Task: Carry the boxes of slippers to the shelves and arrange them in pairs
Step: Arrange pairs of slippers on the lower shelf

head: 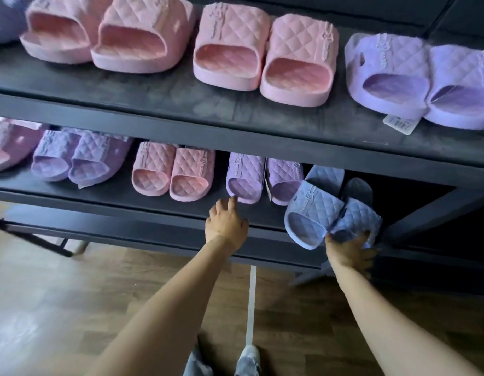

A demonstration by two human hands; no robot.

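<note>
Right grip (349,248): fingers curled round the heel ends of the blue pair (325,210) and holding both slippers together. The pair is tilted, toes pointing away from the grip into the right end of the lower shelf (113,196). Cannot tell whether its soles touch the shelf. The slippers are soft moulded foam with a quilted diamond relief on the strap, an open toe and a thick rounded sole.

Left grip (225,221): wide, fingers extended and holding nothing. Its fingertips touch the heel edge of the lilac pair (258,180), which stands just beyond it on the same shelf, between this grip and the blue pair.

Left of that grip is a pink pair (173,175) of the same quilted mould, with more lilac and pink slippers farther left.

Above both grips is the upper shelf (154,96), a dark, flat, matt board. It holds two pink pairs and one lilac pair with a tag (401,124).

Below the grips is a wood-grain floor (72,294) with a pale tape strip (251,302).
</note>
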